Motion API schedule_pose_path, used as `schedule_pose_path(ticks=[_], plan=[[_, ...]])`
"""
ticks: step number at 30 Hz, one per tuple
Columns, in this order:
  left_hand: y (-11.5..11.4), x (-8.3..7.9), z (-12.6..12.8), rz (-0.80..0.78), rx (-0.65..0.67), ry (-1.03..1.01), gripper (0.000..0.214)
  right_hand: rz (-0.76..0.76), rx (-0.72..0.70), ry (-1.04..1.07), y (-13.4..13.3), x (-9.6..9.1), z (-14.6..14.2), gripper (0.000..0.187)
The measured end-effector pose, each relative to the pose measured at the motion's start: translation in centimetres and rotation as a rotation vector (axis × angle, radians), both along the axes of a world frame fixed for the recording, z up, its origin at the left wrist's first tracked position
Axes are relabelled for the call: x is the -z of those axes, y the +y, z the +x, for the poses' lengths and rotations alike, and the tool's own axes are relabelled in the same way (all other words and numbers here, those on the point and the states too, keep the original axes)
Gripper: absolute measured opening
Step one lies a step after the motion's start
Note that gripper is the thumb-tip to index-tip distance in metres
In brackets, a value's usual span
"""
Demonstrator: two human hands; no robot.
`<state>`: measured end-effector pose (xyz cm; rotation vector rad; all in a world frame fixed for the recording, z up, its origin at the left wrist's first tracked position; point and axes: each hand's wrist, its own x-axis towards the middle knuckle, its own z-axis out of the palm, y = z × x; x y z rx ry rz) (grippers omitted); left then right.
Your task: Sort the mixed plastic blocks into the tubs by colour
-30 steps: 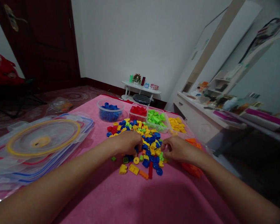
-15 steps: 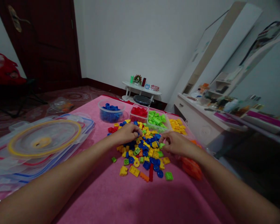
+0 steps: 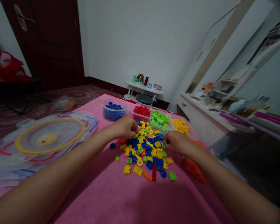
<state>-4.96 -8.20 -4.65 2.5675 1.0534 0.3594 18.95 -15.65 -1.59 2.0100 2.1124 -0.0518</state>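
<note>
A loose heap of toy building bricks point(image 3: 146, 144) in yellow, blue, green, red and orange lies on the pink tablecloth point(image 3: 112, 193). My left hand point(image 3: 126, 127) is over the heap's far left side, its fingers curled down towards yellow and blue pieces; whatever they pinch is hidden. On the right edge of the heap, my right hand point(image 3: 176, 141) is closed, knuckles up, near blue and yellow bricks. Its fingertips are mostly out of sight. Sorted bricks fill clear tubs beyond: blue bricks point(image 3: 113, 112), red bricks point(image 3: 142, 111), green bricks point(image 3: 160, 118) and yellow bricks point(image 3: 180, 126).
Stacked clear lids point(image 3: 50, 132) with coloured seals lie at the left of the table. Beside my right forearm is an orange bag-like item point(image 3: 193, 168). A dressing table point(image 3: 200, 107) stands to the right, and a small white table point(image 3: 144, 87) by the wall.
A light green brick showed at my right fingertips before and is no longer visible there. My left hand has shifted slightly farther over the heap. The whole view has moved a little.
</note>
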Motion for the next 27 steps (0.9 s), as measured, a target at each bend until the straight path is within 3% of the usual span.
schedule_pose_path(ticks=[2,4,8,14,19,21,24,27], plan=[[-0.8,0.5,0.8,-0.053,0.112,0.025,0.026,-0.100,0.012,-0.042,-0.9,0.8,-0.4,0.012],[-1.8,1.0,1.6,-0.080,0.185,0.064,0.027,-0.106,0.023,-0.057,-1.5,1.7,-0.7,0.019],[-3.6,1.1,2.7,0.042,0.180,0.144,0.032,-0.012,0.018,-0.052,-1.9,2.9,-0.7,0.020],[-4.6,0.6,3.0,0.137,0.148,0.134,0.019,0.063,-0.028,0.057,-4.0,0.8,0.4,0.030],[-4.7,0.6,3.1,0.129,0.095,0.119,0.013,-0.181,-0.071,0.033,-7.4,1.0,0.3,0.020],[-4.8,0.4,3.2,0.150,0.087,0.143,0.014,-0.205,-0.089,-0.031,-8.2,1.5,-0.1,0.018],[-4.7,0.3,3.1,0.172,0.088,0.156,0.010,-0.172,-0.093,-0.017,-8.0,1.2,-0.7,0.015],[-4.0,0.7,3.1,0.133,0.071,0.036,0.009,-0.042,-0.090,0.151,-6.3,0.0,-1.1,0.015]])
